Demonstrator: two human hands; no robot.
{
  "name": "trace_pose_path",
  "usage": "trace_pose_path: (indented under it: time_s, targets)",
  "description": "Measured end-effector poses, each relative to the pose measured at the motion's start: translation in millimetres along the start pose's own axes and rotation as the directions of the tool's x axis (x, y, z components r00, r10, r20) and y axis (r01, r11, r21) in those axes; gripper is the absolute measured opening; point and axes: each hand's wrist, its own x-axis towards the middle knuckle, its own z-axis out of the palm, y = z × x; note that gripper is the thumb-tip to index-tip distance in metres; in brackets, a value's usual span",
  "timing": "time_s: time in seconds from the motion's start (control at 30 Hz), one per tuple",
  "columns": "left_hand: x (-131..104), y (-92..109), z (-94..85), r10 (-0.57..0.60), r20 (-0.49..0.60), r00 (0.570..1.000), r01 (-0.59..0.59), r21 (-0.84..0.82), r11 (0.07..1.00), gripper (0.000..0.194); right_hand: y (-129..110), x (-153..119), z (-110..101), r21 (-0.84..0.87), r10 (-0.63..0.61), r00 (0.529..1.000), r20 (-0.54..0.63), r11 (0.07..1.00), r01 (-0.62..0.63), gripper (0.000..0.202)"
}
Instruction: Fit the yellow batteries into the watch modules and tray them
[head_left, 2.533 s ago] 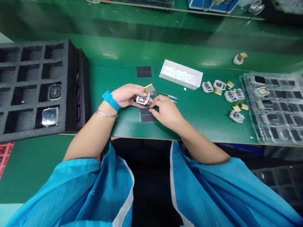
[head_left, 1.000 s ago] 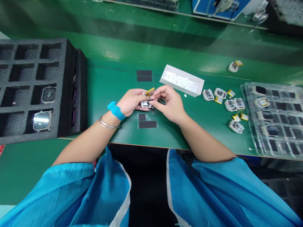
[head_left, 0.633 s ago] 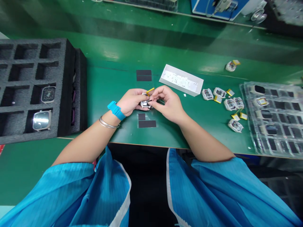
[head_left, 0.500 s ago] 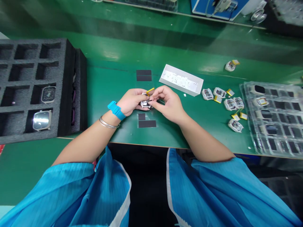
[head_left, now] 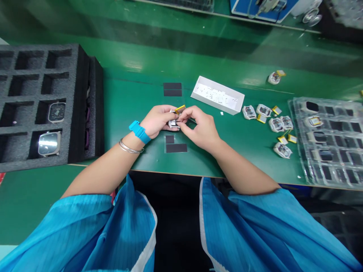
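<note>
Over the table (head_left: 141,155), the left hand (head_left: 153,122) pinches a white watch case (head_left: 172,124) in its fingers, probably light, stiff and best held by the rim, off the delicate battery (head_left: 180,109), while the right hand's (head_left: 201,130) fingertips pinch a thin dark piece (head_left: 178,121) beside it

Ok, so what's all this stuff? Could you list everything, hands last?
Workbench: one, green, centre
Open watch casing: one, white, in the left hand
Spare open casings: six, white, bench right
Flat batteries: five, yellow-edged, by the spare casings
Foam trays: two visible, dark grey, left
Smartwatches: two, pale-cased, foam compartments
Cardboard box: one, white, bench centre-back
Rectangular strips: four, black, bench centre
Clear plastic trays: stack, count unclear, far right
Equipment case: one, blue, upper-right shelf
Wristband: one, blue, left wrist
Sleeves: two, blue, below
Hands: two, bare, left and right, centre
</note>
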Motion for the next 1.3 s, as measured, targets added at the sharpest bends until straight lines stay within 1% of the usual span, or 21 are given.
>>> trace_pose_path:
  time_s: [0.13, 0.23, 0.33, 0.4, 0.43, 0.53, 0.63, 0.7, 0.77, 0.83, 0.87, 0.93, 1.0, 1.13, 1.2, 1.3]
  targets:
    - [2, -3, -0.1, 0.04, -0.016, 0.999, -0.04, -0.023, 0.999, 0.016, 2, -3, 5, -0.233, -0.1, 0.995, -0.017, 0.968, 0.094, 0.009]
    - [2, -5, 0.4, 0.061, -0.023, 0.998, -0.062, -0.038, 0.997, 0.016, 2, -5, 6, -0.307, -0.163, 0.986, -0.03, 0.941, 0.146, 0.011]
    - [0, -6, 0.8, 0.066, -0.025, 0.998, -0.066, -0.035, 0.997, 0.013, 2, -4, 3, -0.348, -0.162, 0.984, -0.072, 0.929, 0.127, 0.008]
    - [-1, -6, 1.0, 0.058, -0.019, 0.998, -0.058, -0.03, 0.998, 0.014, 5, -3, -1, -0.316, -0.114, 0.988, -0.102, 0.946, 0.077, 0.011]
    - [-1, -5, 1.1, 0.054, -0.013, 0.998, -0.054, -0.029, 0.998, 0.014, 7, -2, -2, -0.27, -0.079, 0.991, -0.111, 0.962, 0.047, 0.015]
    - [-3, -3, 1.3, 0.045, 0.005, 0.999, -0.045, -0.01, 0.999, 0.017, 13, 2, -5, -0.059, 0.028, 0.993, -0.118, 0.998, -0.035, 0.028]
    - [-3, -1, 0.7, 0.023, 0.036, 0.999, -0.023, 0.008, 1.0, 0.014, 15, 5, -5, 0.099, 0.104, 0.988, -0.111, 0.991, -0.093, 0.022]
    - [-3, -1, -0.2, 0.0, 0.08, 0.997, 0.0, -0.009, 1.0, 0.014, 14, 7, -6, 0.135, 0.143, 0.982, -0.127, 0.983, -0.125, 0.02]
    - [-2, -1, -1.1, -0.002, 0.142, 0.99, 0.007, -0.029, 1.0, 0.019, 11, 7, -6, 0.145, 0.165, 0.973, -0.163, 0.979, -0.141, 0.021]
    - [-2, -3, -1.5, 0.021, 0.182, 0.983, -0.017, -0.025, 1.0, 0.028, 9, 7, -6, 0.147, 0.163, 0.966, -0.201, 0.98, -0.135, 0.017]
    - [-1, -3, -1.3, 0.034, 0.182, 0.983, -0.032, -0.013, 0.999, 0.03, 8, 7, -6, 0.144, 0.157, 0.964, -0.213, 0.981, -0.128, 0.015]
    - [-1, -4, -0.4, 0.042, 0.151, 0.988, -0.045, 0.019, 0.999, 0.029, 8, 6, -5, 0.125, 0.14, 0.964, -0.225, 0.986, -0.114, 0.01]
    - [-1, -5, 1.1, 0.023, 0.11, 0.994, -0.027, 0.041, 0.999, 0.026, 7, 5, -3, 0.09, 0.124, 0.966, -0.225, 0.99, -0.106, 0.006]
    - [-2, -3, 3.6, -0.022, 0.055, 0.998, 0.02, 0.039, 0.999, 0.023, 7, 5, 1, -0.019, 0.098, 0.975, -0.202, 0.994, -0.104, 0.007]
    - [-1, -2, 3.2, -0.042, 0.035, 0.998, 0.042, 0.001, 0.999, 0.021, 8, 5, 2, -0.102, 0.045, 0.98, -0.192, 0.993, -0.065, 0.01]
    - [0, -2, 0.3, -0.067, 0.058, 0.996, 0.075, -0.151, 0.986, 0.026, 8, 4, 3, -0.229, -0.077, 0.986, -0.151, 0.973, 0.041, 0.013]
